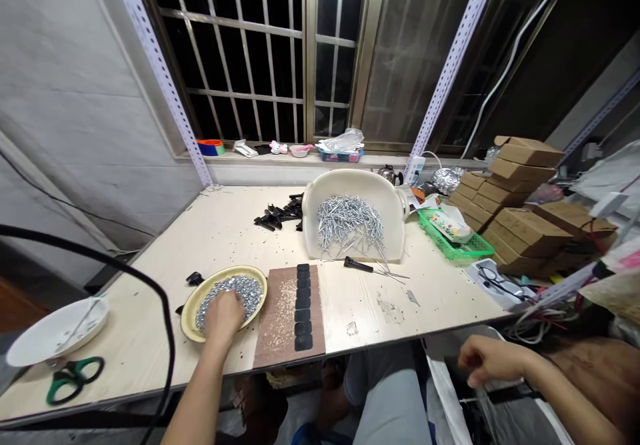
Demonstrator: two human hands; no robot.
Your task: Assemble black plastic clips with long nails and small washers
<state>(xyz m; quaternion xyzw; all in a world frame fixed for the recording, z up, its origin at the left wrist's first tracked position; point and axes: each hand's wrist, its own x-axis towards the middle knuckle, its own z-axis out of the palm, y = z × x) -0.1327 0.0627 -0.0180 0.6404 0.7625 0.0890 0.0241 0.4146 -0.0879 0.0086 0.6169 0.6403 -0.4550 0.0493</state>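
My left hand [225, 314] reaches into a yellow bowl [188, 321] of small shiny metal pieces [249, 287]; its fingertips are hidden among them. My right hand [493, 359] hovers at the right, past the table's front edge, above an open white bag [445, 381]. Its fingers are loosely bent, thumb apart, with nothing visible between them. Beside the bowl lies a brown board [273, 338] with a column of several black flat pieces [303, 303] and pale crumbs. A white scoop-shaped tray [315, 221] holds a heap of thin metal rods [350, 221]. In front lies a black-handled piece [359, 265] among loose rods.
Black plastic parts [280, 214] are piled left of the tray. Green-handled scissors [75, 375] and a white plate [30, 341] lie at the left. A black cable [150, 281] crosses the foreground. A green basket [457, 251], glasses [495, 281] and stacked cardboard boxes [525, 231] stand right.
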